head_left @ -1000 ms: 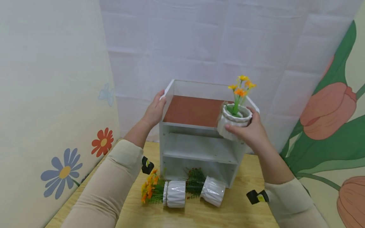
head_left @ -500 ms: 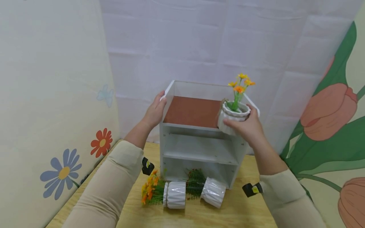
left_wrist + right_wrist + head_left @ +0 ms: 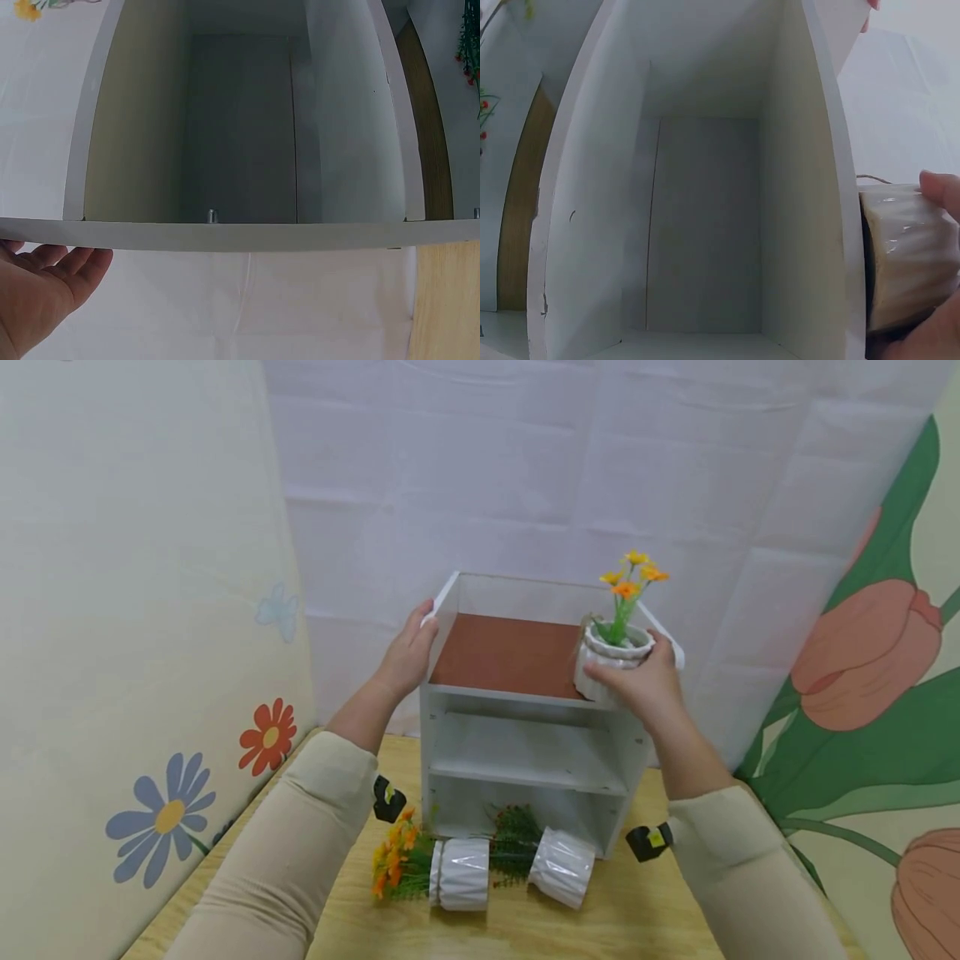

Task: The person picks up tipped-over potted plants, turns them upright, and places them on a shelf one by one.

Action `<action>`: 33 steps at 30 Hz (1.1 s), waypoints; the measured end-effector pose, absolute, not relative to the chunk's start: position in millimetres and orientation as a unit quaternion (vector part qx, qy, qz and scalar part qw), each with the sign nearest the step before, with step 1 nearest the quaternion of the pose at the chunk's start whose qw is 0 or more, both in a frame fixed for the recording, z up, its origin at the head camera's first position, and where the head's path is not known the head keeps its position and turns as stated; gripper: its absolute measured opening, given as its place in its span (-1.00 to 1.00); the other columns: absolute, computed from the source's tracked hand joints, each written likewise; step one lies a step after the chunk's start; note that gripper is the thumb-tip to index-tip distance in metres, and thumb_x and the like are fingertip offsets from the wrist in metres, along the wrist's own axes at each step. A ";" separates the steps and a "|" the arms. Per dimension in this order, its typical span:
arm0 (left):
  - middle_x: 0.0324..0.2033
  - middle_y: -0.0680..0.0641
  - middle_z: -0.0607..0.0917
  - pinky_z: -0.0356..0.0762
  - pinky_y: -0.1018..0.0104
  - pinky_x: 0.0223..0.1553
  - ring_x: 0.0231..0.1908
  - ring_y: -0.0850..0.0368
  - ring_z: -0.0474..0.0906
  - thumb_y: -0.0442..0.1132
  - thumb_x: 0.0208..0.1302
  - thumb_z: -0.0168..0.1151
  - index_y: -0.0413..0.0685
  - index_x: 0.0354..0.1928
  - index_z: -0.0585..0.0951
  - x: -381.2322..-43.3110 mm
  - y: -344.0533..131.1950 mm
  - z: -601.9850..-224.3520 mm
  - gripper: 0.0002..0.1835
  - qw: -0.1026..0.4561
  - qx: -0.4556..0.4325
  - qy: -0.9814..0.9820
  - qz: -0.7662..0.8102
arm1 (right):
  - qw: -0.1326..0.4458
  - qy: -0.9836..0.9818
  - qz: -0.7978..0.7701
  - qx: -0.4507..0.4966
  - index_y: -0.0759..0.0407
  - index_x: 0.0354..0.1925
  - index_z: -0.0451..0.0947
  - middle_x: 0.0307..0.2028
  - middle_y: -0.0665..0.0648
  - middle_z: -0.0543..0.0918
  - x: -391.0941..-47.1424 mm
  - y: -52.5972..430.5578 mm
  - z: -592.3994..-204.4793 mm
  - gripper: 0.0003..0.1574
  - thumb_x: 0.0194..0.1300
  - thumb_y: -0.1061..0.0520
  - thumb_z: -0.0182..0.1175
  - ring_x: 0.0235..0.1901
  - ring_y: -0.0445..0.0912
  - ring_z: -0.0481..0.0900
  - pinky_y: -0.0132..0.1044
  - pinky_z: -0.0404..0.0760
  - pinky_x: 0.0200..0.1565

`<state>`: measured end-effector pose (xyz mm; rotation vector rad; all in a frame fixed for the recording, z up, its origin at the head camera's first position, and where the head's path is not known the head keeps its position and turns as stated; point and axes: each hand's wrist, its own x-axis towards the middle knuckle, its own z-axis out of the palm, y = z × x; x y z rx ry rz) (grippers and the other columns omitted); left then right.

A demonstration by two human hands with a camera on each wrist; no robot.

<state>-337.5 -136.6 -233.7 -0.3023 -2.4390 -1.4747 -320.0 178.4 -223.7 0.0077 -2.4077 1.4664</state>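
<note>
My right hand (image 3: 651,687) grips a white ceramic flower pot (image 3: 596,675) with yellow and orange artificial flowers (image 3: 628,583). The pot is at the front right of the white shelf unit's reddish-brown top (image 3: 510,652). In the right wrist view, the base of the pot (image 3: 911,251) lies close along the edge of the top board, with a dark strip between. My left hand (image 3: 408,652) rests against the upper left side panel of the shelf unit (image 3: 525,752). In the left wrist view, the left fingers (image 3: 79,266) touch the panel's outer face.
Before the unit, two white pots lie on their sides on the wooden table (image 3: 517,935): one pot (image 3: 461,874) has orange flowers, the other pot (image 3: 562,867) red-dotted greenery. A pale cloth (image 3: 525,468) hangs behind. Painted walls flank both sides.
The right hand has brought the flower pot slightly left and lower at its base, nearer the top board, with the pot turning more upright. The left hand stays at the side panel.
</note>
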 end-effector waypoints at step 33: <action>0.41 -0.27 0.25 0.23 -0.30 0.32 0.35 -0.25 0.25 0.06 0.54 -0.43 0.15 0.56 -0.08 -336.3 -136.9 -234.8 -0.38 0.139 -0.103 -0.841 -0.512 | 0.172 -0.853 0.487 -0.076 0.06 0.51 -0.26 0.44 0.31 0.19 -353.0 167.8 -218.2 0.44 -0.02 -0.18 0.48 0.41 0.14 0.21 -0.07 0.22 0.43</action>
